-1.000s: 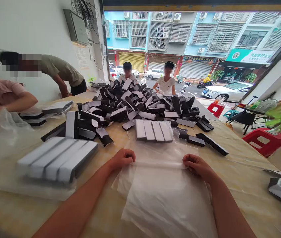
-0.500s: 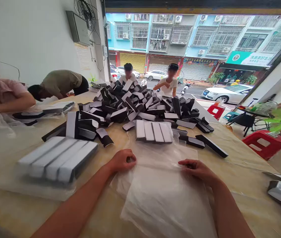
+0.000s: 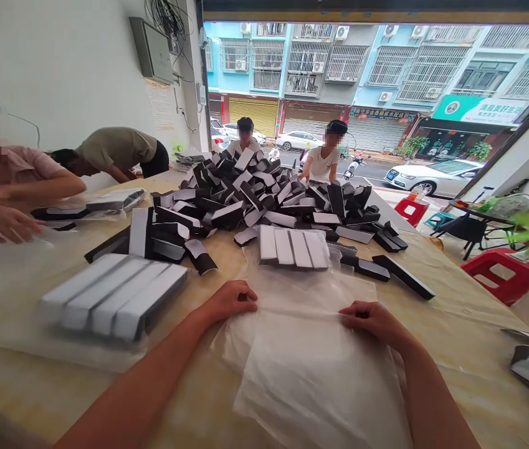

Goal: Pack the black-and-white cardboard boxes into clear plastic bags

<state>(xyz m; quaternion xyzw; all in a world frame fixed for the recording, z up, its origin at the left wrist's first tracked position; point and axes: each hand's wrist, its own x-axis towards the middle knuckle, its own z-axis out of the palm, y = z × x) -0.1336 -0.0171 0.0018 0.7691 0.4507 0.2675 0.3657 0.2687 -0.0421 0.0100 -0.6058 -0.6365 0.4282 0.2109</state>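
Bag edge, is that what's in hand?

Yes. Left grip (image 3: pixel 229 301) and right grip (image 3: pixel 372 320) are both curled nearly shut, each pinching the top edge of a clear plastic bag (image 3: pixel 311 380). The edge is pulled taut between them.

Where's the bag lying?

Flat on the surface (image 3: pixel 460 312), right in front of the person. No box shows inside it.

What's around it?

Just beyond it is a row of four white-and-black boxes (image 3: pixel 293 247) on loose film, then a big heap of black-and-white boxes (image 3: pixel 255 193). A wrapped block of boxes (image 3: pixel 112 296) sits to its left.

Step in hand?

Looks like smoothing and squaring the bag's edge. The flat mouth seems to call for parting its layers.

Anyone else close?

A co-worker's hand (image 3: pixel 0 223) at far left, well apart.
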